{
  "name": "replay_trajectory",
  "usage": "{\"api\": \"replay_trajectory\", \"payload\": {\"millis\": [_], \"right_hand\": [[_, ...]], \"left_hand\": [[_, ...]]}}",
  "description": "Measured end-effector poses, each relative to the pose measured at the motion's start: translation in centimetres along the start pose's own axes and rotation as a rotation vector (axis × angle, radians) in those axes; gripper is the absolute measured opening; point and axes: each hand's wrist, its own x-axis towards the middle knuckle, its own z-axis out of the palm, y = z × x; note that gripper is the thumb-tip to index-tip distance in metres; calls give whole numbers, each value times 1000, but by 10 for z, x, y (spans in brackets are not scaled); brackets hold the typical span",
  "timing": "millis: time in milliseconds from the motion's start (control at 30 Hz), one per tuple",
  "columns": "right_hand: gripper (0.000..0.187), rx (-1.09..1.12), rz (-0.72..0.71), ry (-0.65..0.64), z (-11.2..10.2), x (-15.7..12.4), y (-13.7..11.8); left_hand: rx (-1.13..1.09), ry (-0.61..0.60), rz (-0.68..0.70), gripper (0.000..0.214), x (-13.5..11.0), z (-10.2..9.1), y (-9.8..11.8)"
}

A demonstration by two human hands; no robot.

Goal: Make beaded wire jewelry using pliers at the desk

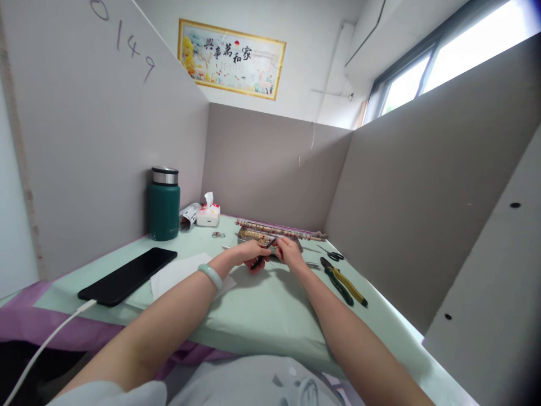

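My left hand (pixel 253 252) is closed around a small black-handled tool (pixel 257 263) that looks like pliers. Its dark, narrow end points up and right, toward my other hand. My right hand (pixel 289 250) is pinched close to that end, touching or nearly touching it; whatever lies between its fingers is hidden or too small to name. Just behind both hands sits a shallow tray (pixel 301 248) with many small gold-coloured pieces in it. Sticks wrapped with small red and pale beads (pixel 279 229) lie across the table behind the tray.
Green-and-yellow-handled pliers (pixel 344 282) and black scissors (pixel 335 255) lie to the right. At left are a black phone (pixel 131 275) on a white cable, white paper (pixel 169 273), a green bottle (pixel 164 208) and a tissue pack (pixel 208 214). Grey partitions (pixel 270 163) enclose the table.
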Motion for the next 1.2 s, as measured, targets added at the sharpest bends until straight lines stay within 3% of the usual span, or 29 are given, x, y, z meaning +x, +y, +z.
{"api": "replay_trajectory", "payload": {"millis": [133, 367, 633, 1200], "right_hand": [[25, 46, 32, -3, 0, -2, -3], [27, -407, -124, 135, 1, -5, -2], [24, -728, -109, 194, 6, -8, -5], [26, -666, -54, 206, 9, -8, -5]], "left_hand": [[52, 34, -8, 26, 1, 4, 0], [178, 104, -15, 21, 5, 10, -2], [219, 147, 1, 14, 9, 15, -4], [268, 187, 3, 24, 10, 20, -2]]}}
